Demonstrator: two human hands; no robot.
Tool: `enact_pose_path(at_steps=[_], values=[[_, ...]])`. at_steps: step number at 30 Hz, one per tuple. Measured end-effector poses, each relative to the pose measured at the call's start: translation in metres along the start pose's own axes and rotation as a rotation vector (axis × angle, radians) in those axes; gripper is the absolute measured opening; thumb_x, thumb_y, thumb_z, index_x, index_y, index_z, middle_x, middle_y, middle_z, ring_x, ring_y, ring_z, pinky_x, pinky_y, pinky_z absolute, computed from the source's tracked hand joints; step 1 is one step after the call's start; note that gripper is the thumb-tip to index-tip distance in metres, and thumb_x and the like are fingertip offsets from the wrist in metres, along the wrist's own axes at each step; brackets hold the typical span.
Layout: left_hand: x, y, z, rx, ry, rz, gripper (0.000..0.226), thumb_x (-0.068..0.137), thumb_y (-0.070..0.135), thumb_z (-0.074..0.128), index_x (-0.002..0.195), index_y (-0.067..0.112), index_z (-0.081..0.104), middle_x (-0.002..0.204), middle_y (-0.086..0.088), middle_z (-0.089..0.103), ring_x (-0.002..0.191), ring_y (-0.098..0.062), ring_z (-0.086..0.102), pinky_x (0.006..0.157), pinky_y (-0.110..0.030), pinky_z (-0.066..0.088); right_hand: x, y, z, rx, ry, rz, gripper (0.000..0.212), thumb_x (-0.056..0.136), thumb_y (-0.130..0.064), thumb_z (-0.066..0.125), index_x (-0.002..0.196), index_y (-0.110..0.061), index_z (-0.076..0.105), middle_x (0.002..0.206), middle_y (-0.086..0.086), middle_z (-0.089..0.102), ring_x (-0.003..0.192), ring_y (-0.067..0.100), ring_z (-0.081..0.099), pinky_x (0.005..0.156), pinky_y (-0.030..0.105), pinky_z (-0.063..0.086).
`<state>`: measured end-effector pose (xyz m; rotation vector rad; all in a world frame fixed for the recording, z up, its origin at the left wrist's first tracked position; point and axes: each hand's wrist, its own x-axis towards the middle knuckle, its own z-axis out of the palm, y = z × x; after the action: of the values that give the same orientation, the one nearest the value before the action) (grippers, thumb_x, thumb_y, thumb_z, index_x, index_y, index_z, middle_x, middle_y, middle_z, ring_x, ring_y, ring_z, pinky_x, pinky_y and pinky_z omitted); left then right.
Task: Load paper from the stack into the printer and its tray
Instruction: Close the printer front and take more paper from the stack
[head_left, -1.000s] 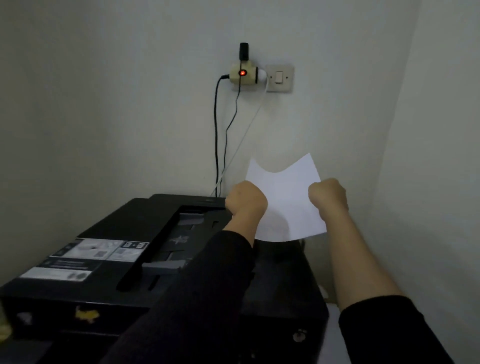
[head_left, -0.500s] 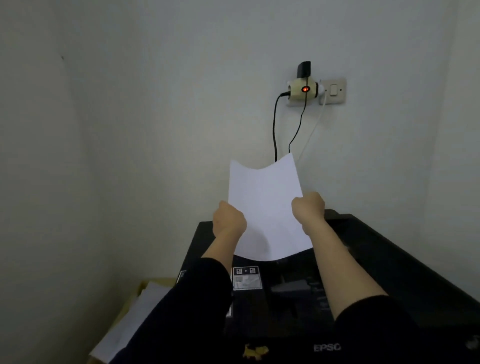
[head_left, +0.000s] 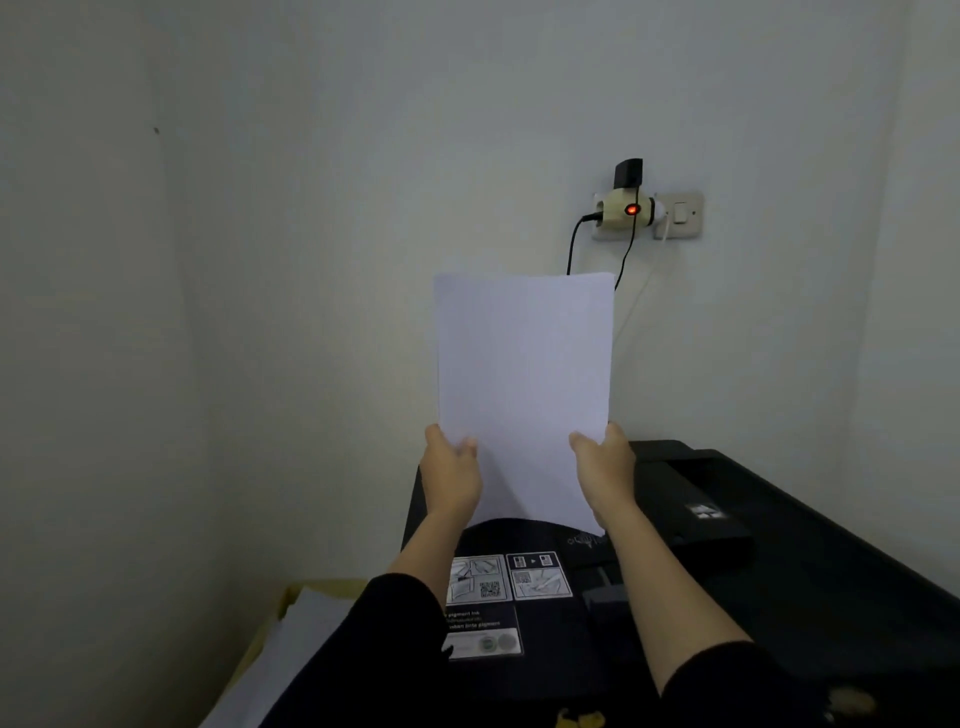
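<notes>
I hold a white sheet of paper upright above the rear left part of a black printer. My left hand grips the sheet's lower left edge and my right hand grips its lower right edge. The sheet's bottom edge hangs just above the printer's top, near the instruction stickers. A dark open slot runs across the printer's top at the right of my right hand. The stack of white paper lies low at the left, beside the printer, partly hidden by my left sleeve.
A wall socket with a cream adapter and a red light sits on the back wall, and black and white cables drop from it behind the sheet. Walls close in at the left and right. The stack rests on something yellowish.
The view has swung to the left across the printer. The sheet was bowed and lower; it now stands flat and taller, and my hands have slid down to its lower edges.
</notes>
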<state>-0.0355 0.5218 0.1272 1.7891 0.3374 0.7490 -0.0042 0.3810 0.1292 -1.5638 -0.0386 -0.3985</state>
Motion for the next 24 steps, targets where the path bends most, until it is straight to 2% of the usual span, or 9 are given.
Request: enact_pose_path(at_steps=[3,5,9,13,15,18,20,24], values=[[0.000,-0.005,0.000,0.035,-0.010,0.024,0.023,0.100,0.013,0.044,0.117,-0.002,0.040,0.105,-0.011,0.051,0.097,-0.025,0.051,0.080,-0.029,0.038,0.001,0.007,0.002,-0.042,-0.012,-0.002,0.028,0.091,-0.003,0.046,0.119,-0.004,0.051,0.115,0.012,0.059,0.091,0.022,0.053,0.077,0.029,0.041],[0.002,-0.005,-0.002,0.067,-0.012,0.041,0.009,0.100,0.012,0.041,0.102,0.003,0.037,0.096,-0.010,0.048,0.089,-0.021,0.047,0.075,-0.027,0.036,0.004,0.008,0.003,-0.081,-0.005,-0.006,0.031,0.093,-0.001,0.042,0.123,0.000,0.048,0.121,0.015,0.057,0.091,0.021,0.051,0.079,0.029,0.041],[0.006,-0.006,0.000,0.125,0.005,0.083,0.013,0.101,0.011,0.038,0.092,0.007,0.031,0.073,0.000,0.040,0.079,-0.019,0.043,0.061,-0.028,0.034,0.009,0.011,0.004,-0.138,0.002,-0.042,0.024,0.095,0.000,0.041,0.118,0.004,0.049,0.122,0.020,0.055,0.091,0.020,0.047,0.082,0.028,0.039],[0.004,-0.016,0.002,0.148,-0.002,0.099,0.012,0.102,0.011,0.037,0.094,0.008,0.028,0.071,0.003,0.036,0.079,-0.019,0.042,0.052,-0.022,0.030,0.010,0.019,0.004,-0.139,-0.003,-0.038,0.030,0.095,0.000,0.041,0.124,0.001,0.044,0.126,0.018,0.055,0.094,0.021,0.048,0.084,0.029,0.041],[0.004,-0.023,0.002,0.140,-0.022,0.087,0.012,0.102,0.012,0.037,0.094,0.008,0.028,0.071,0.004,0.036,0.079,-0.018,0.042,0.053,-0.021,0.031,0.010,0.023,0.002,-0.135,-0.021,-0.020,0.035,0.095,-0.002,0.043,0.130,0.000,0.041,0.129,0.018,0.053,0.099,0.023,0.049,0.086,0.030,0.040],[0.001,-0.029,0.004,0.165,-0.040,0.077,0.013,0.102,0.012,0.035,0.092,0.008,0.028,0.073,0.001,0.037,0.079,-0.018,0.041,0.052,-0.021,0.030,0.009,0.026,0.001,-0.164,-0.059,-0.001,0.044,0.097,-0.003,0.041,0.140,-0.002,0.033,0.139,0.017,0.046,0.122,0.030,0.048,0.097,0.031,0.037],[0.000,-0.028,0.007,0.171,-0.037,0.065,0.011,0.102,0.008,0.034,0.092,0.007,0.029,0.081,-0.005,0.041,0.078,-0.018,0.041,0.050,-0.022,0.029,0.009,0.026,0.001,-0.174,-0.061,-0.013,0.044,0.097,-0.002,0.040,0.140,-0.001,0.033,0.143,0.016,0.043,0.129,0.030,0.044,0.102,0.031,0.034],[-0.001,-0.022,0.009,0.169,-0.024,0.028,0.005,0.102,0.009,0.034,0.098,0.006,0.035,0.092,-0.013,0.047,0.081,-0.020,0.044,0.067,-0.029,0.035,0.007,0.023,0.002,-0.168,-0.053,-0.008,0.040,0.096,-0.001,0.043,0.136,0.000,0.039,0.138,0.016,0.048,0.124,0.029,0.048,0.095,0.027,0.036]])
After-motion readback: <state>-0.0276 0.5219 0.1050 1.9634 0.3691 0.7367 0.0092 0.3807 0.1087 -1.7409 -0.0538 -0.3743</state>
